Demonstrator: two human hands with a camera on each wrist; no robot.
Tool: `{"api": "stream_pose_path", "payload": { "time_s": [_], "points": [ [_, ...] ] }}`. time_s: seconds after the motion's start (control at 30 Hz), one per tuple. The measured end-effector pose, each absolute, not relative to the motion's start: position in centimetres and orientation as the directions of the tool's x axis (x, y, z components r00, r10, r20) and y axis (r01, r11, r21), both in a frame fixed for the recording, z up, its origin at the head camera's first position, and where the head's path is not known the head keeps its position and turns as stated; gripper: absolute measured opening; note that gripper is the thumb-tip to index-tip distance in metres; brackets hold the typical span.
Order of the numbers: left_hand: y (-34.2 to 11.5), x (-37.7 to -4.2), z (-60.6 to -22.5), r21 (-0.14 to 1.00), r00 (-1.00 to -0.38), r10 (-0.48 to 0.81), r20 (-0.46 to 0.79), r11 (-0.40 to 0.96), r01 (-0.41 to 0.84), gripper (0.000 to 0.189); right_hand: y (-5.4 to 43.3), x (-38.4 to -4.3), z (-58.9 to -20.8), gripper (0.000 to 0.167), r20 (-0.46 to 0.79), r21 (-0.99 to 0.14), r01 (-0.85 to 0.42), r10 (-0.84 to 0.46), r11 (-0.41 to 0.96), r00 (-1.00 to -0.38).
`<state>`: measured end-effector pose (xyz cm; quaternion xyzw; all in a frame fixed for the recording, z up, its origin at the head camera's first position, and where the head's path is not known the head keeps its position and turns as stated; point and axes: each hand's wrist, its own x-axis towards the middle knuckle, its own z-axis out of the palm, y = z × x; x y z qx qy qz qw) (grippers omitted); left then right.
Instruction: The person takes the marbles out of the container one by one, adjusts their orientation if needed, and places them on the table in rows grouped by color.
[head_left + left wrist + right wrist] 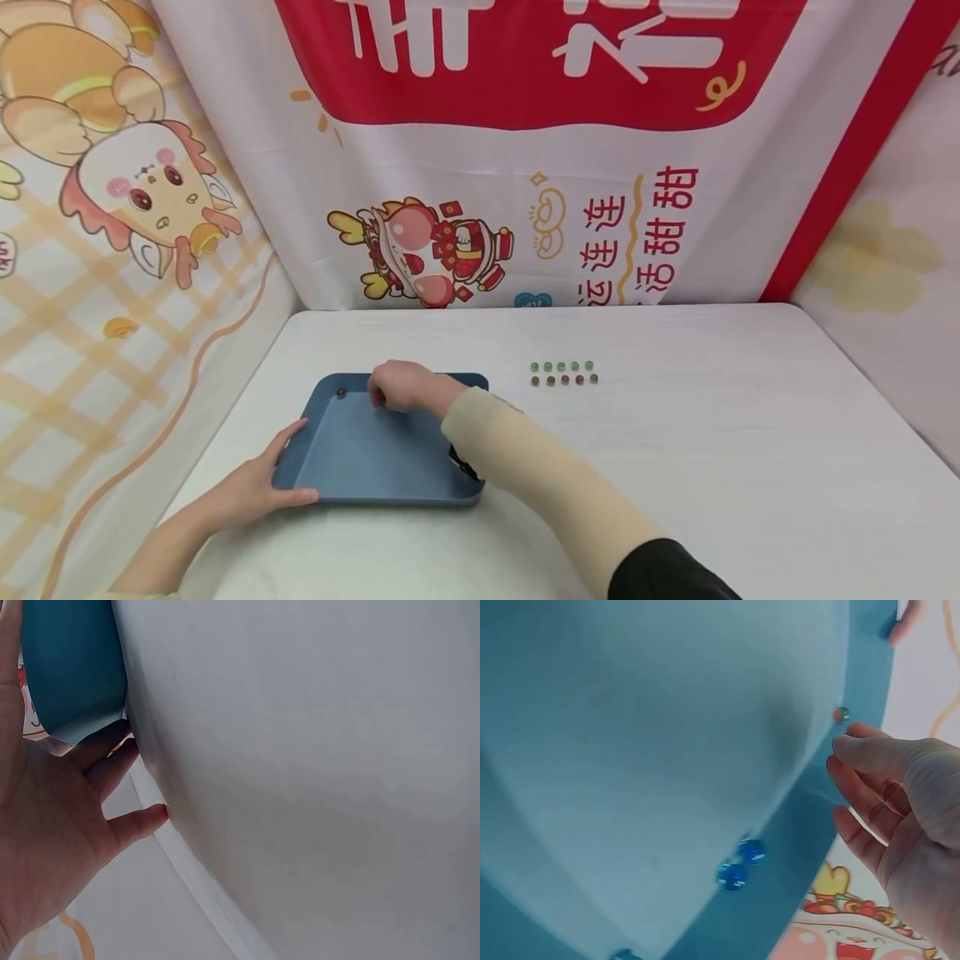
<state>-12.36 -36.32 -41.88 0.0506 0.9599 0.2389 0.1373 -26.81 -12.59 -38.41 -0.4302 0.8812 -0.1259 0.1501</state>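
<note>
Left hand [251, 493]: spread against tray [382, 502]
Right hand [405, 386]: half-curled, seemingly empty
Sleeve [543, 462]: across tray's right edge
Marbles [562, 367]: toward tabletop's [720, 417] far edge

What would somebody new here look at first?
Probably the big red patch with white writing, high on the back cloth. Then the blue tray on the table, with the right hand over it. Right of the tray, little green marbles and brown marbles make two rows.
</note>
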Motion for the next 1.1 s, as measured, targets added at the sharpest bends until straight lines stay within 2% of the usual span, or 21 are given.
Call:
{"api": "stream_pose_path", "payload": {
  "time_s": [0.23,0.6,0.77,1.1],
  "points": [
    [-36.3,-12.4,-41.7,0.482,-0.953,0.175,-0.246,0.875,0.037,0.112,-12.3,-26.6,-36.3,0.018,-0.128,-0.330,-0.772,-0.836,0.544,-0.534],
    [-36.3,-12.4,-42.0,0.466,-0.957,0.176,-0.230,0.883,0.050,0.112,-9.7,-26.4,-33.8,0.015,-0.116,-0.305,-0.801,-0.855,0.515,-0.506],
    [-36.3,-12.3,-42.1,0.462,-0.958,0.173,-0.228,0.886,0.050,0.112,-7.9,-26.2,-33.1,0.012,-0.103,-0.339,-0.799,-0.864,0.497,-0.493],
    [-36.3,-12.4,-42.0,0.465,-0.957,0.176,-0.231,0.884,0.050,0.113,-2.6,-25.7,-32.2,0.015,-0.023,-0.435,-0.782,-0.873,0.447,-0.486]
  ]
}}
